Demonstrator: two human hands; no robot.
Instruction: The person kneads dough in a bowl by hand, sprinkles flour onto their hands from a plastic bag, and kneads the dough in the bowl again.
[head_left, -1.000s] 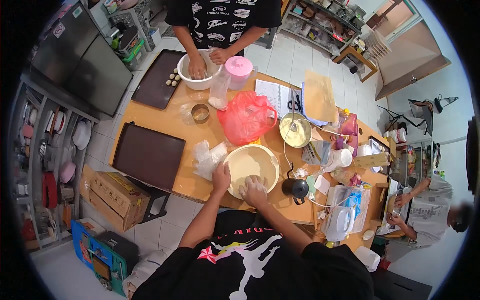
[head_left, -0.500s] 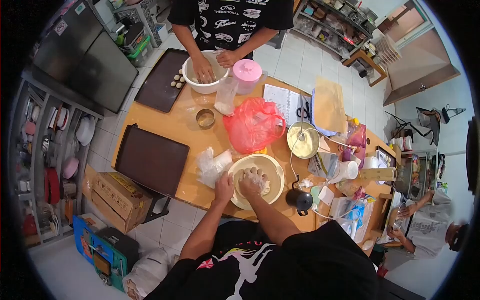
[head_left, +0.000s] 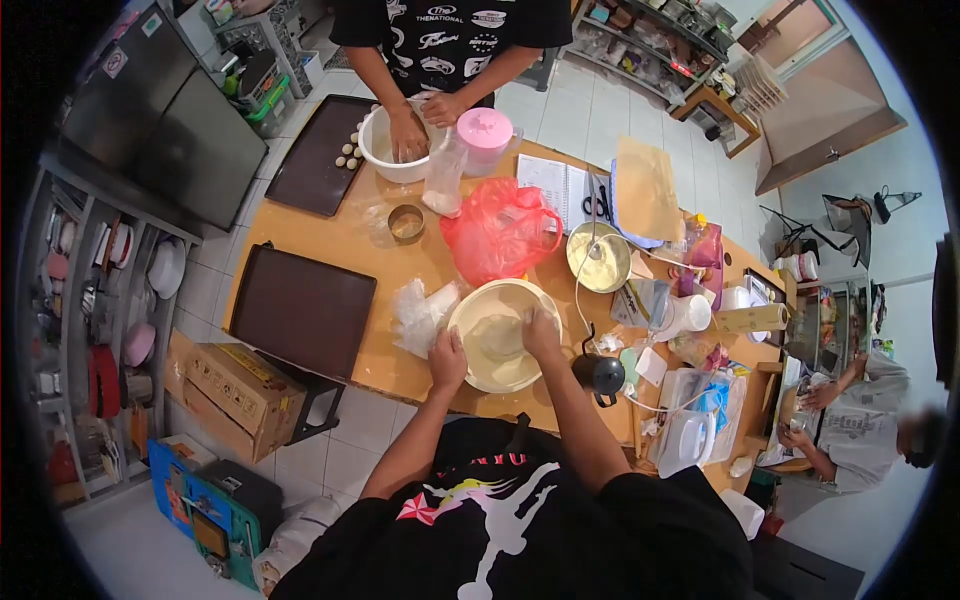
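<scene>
- From where I'm standing, the cream bowl (head_left: 482, 376) sits at the near edge of the wooden tabletop (head_left: 385, 268), right in front of the person, with pale dough (head_left: 495, 338) down inside it.
- The left hand (head_left: 447, 360) is at the bowl's left side, its grip closed on the rim.
- The right hand (head_left: 542, 334) is at the bowl's right side, over the inner edge; it's a bit blurred, and I can't tell whether its grip is open or closed.
- Just left of the bowl lies a clear plastic bag (head_left: 424, 318) with something white in it, and just beyond the bowl slumps a red plastic bag (head_left: 500, 232).
- A small black pot (head_left: 607, 376) stands to the right of the bowl, near a white cable.
- Farther over, a metal bowl (head_left: 573, 254) holds a pale yellow mixture, close to an open notebook (head_left: 541, 178) and black-handled scissors (head_left: 596, 205).
- Off to the left is a dark baking tray (head_left: 302, 313), with a metal ring (head_left: 406, 222) between it and the red bag.
- Across the way, another person in a printed black shirt (head_left: 440, 40) has a hand down in a white bowl (head_left: 398, 172), beside a pink-lidded container (head_left: 485, 128).
- Small round dough balls (head_left: 347, 157) sit by that white bowl, along the edge of a second dark tray (head_left: 315, 160).
</scene>
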